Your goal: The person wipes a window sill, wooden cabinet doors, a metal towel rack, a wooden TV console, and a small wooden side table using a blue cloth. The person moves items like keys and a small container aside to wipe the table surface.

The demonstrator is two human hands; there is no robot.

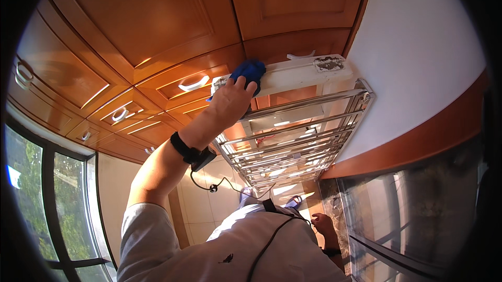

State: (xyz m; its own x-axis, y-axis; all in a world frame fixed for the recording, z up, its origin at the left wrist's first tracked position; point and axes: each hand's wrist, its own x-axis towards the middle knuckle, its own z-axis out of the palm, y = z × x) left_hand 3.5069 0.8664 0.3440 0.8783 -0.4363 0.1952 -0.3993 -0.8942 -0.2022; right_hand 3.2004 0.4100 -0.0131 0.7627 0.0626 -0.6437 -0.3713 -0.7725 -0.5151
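My left hand (231, 99) is closed over a bunched blue cloth (249, 73). The cloth rests against the left end of a white board (292, 74), which looks painted and worn. On the board's right end sits a metal hinge plate (329, 63) with flaking paint. Just below the board stands a folding rack of shiny metal bars (298, 140), its upper rail close to my left wrist. Low at my right side hangs my right hand (322, 224), its fingers loosely bent and nothing visible in them. A thin cable runs beside it.
Brown wooden cabinets (164, 19) with white handles (194, 83) rise behind the board. A white wall (419, 54) borders the rack on the right, above a dark glossy surface (411, 211). Windows (70, 199) are at the left. My sandalled feet stand on floor tiles (200, 203).
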